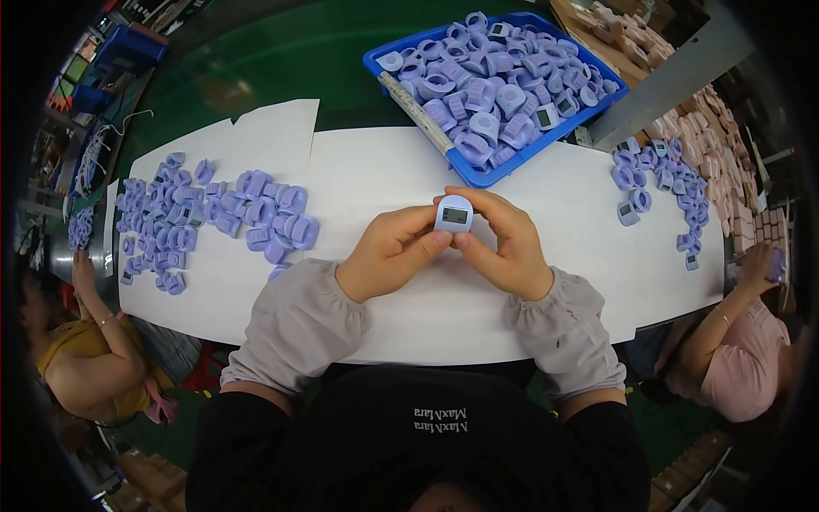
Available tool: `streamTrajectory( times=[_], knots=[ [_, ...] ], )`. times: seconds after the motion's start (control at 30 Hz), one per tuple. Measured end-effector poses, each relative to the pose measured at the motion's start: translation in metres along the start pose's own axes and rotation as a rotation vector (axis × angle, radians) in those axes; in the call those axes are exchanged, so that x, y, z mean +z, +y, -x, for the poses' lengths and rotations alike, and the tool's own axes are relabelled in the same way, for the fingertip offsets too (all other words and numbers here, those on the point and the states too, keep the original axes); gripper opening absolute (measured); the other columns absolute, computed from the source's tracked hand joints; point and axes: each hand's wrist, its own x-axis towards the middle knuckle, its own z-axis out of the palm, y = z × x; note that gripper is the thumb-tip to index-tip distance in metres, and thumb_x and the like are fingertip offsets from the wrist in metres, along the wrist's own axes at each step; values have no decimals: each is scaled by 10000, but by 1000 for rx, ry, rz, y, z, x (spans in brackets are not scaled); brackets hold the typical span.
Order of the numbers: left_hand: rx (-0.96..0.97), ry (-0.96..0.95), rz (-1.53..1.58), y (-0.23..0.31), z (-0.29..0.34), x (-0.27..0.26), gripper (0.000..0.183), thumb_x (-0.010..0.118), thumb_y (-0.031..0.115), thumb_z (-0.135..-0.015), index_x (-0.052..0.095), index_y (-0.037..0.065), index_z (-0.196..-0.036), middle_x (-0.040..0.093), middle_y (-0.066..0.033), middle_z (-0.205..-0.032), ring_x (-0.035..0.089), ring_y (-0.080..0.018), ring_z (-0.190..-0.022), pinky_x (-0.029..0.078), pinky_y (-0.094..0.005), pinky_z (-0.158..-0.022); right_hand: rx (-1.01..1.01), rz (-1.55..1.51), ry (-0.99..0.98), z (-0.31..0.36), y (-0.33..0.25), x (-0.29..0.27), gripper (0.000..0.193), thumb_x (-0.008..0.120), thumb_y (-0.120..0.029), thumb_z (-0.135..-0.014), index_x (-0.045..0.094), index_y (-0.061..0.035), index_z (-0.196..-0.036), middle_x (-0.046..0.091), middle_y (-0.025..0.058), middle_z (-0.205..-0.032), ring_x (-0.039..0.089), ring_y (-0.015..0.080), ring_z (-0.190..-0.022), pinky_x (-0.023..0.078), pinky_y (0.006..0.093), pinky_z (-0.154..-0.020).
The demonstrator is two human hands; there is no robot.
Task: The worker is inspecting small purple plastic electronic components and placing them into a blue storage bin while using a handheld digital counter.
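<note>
Between both hands, over the white table covering, is a small lavender device (454, 214) with a rounded top and a dark-framed grey display facing up. My left hand (394, 253) pinches its left side with thumb and fingers. My right hand (507, 243) closes on its other side, the thumb at the lower edge and the fingers behind it. The fingertips behind the device are partly hidden. Just beyond my hands stands a blue plastic bin (478, 177) heaped with similar lavender devices (486, 81).
Loose lavender devices (171, 213) are spread on the white-covered table (409, 328) at left, and another group (674, 183) lies at right. A grey metal post (665, 85) rises behind the bin. Pink pieces (708, 136) are stacked at far right. A co-worker sits on each side.
</note>
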Motion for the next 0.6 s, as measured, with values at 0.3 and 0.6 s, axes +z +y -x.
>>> streamTrajectory(
  times=[0.3,0.6],
  knots=[
    [28,-7,-76,0,0,-2,302,493,125,-980,547,-52,-1219,621,-101,-1123,579,-157,-1040,470,-296,-916,-4,-22,-2,0,1,0,471,612,-33,-796,538,18,-1258,636,136,-1162,598,233,-1086,427,340,-973],
    [50,-3,-80,1,-1,-1,308,476,153,-990,556,-44,-1212,620,-90,-1131,573,-143,-1018,460,-287,-908,25,-25,-2,1,2,0,432,594,-23,-803,554,33,-1229,649,135,-1121,612,214,-1055,440,333,-961]
  ],
)
